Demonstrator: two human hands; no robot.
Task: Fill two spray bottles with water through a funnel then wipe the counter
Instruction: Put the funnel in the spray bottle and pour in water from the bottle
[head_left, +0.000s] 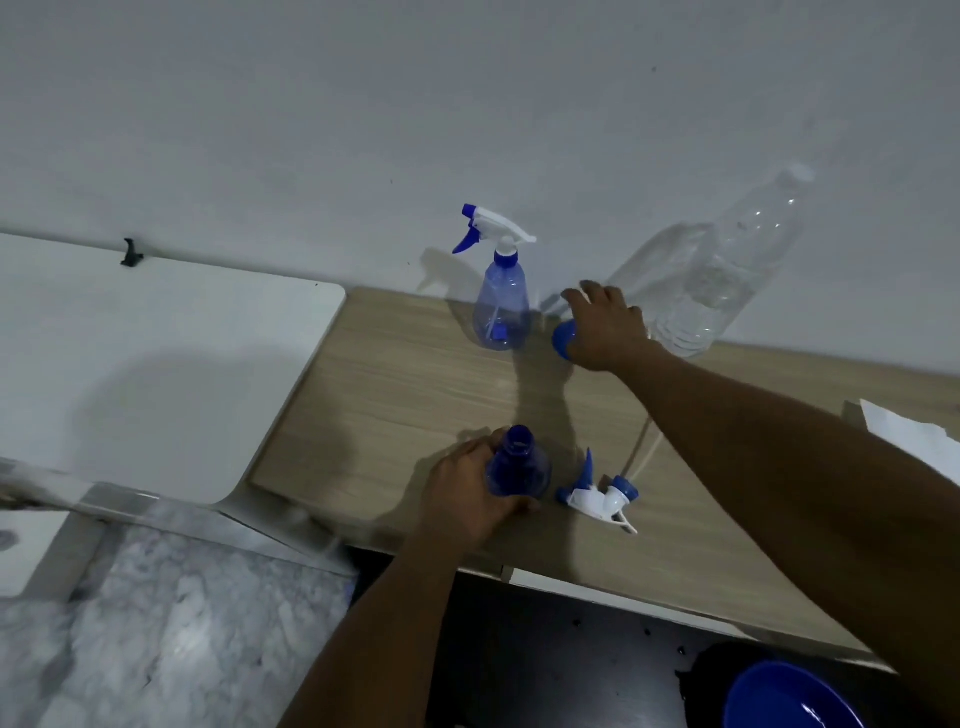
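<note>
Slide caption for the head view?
Left hand grips the open bottle; right hand touches the funnel.

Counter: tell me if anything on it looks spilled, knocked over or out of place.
Only the trigger spray head lies on its side on the counter, unscrewed, beside the open bottle the left hand holds. That fits filling. No spill shows; the other spray bottle stands capped.
</note>
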